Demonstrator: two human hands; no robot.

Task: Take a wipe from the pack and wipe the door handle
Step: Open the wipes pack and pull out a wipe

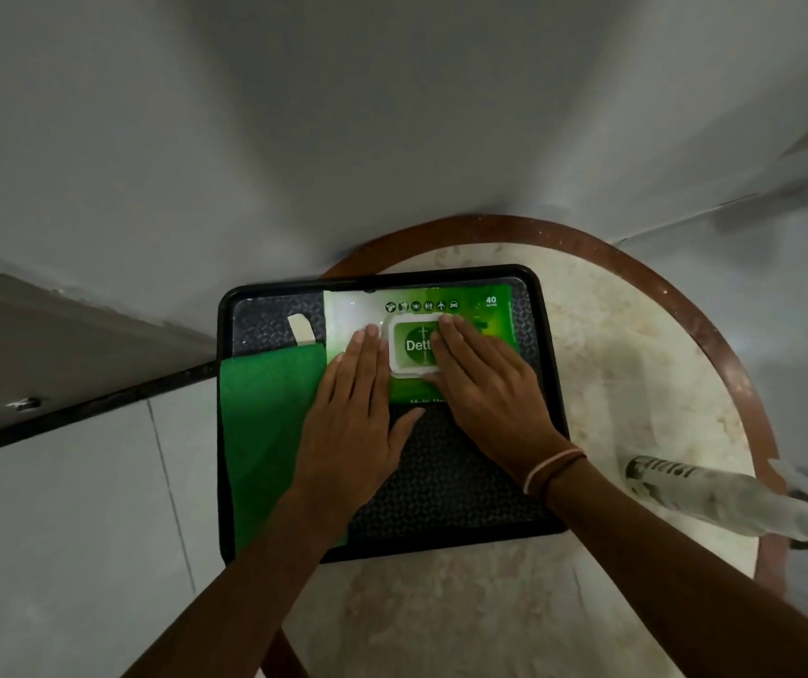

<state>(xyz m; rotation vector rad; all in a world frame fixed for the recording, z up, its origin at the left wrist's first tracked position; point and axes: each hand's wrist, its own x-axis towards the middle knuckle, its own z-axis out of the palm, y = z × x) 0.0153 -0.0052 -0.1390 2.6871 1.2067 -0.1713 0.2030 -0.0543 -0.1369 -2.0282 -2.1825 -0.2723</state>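
Both hands lie flat and spread, holding nothing: the left hand (355,413) presses the wipe pack (421,345) beside its closed lid (414,347), the right hand (485,384) covers the lid. Pack sits under the fingertips on the tray (546,384). Lifting the lid one-handed may drag the pack, or pull out several wipes

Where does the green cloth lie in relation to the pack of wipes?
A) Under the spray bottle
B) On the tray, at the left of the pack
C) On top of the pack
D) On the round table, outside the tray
B: the green cloth lies on the black tray, left of the pack of wipes, where both hands rest.
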